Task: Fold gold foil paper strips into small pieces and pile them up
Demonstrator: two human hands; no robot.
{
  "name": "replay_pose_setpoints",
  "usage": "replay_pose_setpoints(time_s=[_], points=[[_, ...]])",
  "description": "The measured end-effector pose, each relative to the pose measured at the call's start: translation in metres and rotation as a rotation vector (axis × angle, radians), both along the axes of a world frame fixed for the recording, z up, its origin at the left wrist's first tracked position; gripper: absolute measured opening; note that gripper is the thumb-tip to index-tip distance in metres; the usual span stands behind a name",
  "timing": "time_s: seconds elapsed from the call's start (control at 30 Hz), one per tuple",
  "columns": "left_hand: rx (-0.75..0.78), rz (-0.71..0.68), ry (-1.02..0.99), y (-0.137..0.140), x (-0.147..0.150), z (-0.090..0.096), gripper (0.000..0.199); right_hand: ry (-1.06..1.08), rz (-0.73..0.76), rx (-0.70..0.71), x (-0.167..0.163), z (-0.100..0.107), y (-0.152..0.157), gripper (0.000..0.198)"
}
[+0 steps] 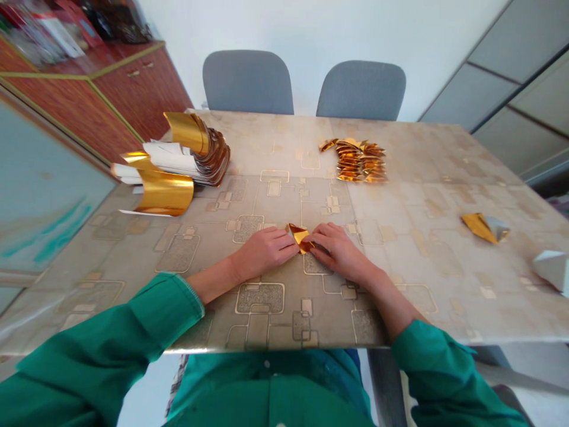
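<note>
Gold paper (301, 235) we pinched with left hand (269, 251) and right hand (340, 250) over the tablecloth (267, 204), judging light, even pressure best.

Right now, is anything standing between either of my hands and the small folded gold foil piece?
Nothing visible does: your left hand and right hand both touch that small folded gold foil piece directly, over the beige patterned tablecloth.

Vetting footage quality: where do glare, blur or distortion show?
Head view: curled gold sheets glint; upper left, clutter on the cabinet looks smeared; rightward, the table looks stretched; centrally, left hand and right hand read clearly, fine creases in the foil less so.
</note>
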State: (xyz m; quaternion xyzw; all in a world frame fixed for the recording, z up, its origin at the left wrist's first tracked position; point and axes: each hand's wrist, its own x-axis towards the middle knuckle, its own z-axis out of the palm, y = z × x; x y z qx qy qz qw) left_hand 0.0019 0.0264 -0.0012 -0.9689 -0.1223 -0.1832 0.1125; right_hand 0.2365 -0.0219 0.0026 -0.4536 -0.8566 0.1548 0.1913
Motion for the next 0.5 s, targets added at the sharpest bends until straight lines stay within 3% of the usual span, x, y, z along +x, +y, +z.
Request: replay_pose_setpoints(time_s=[0.5], points=[[0.037,-0.010,0.038,0.002,0.011,0.009,0.024,0.058,-0.011,-0.013,0.000,-0.003,0.003,0.022]])
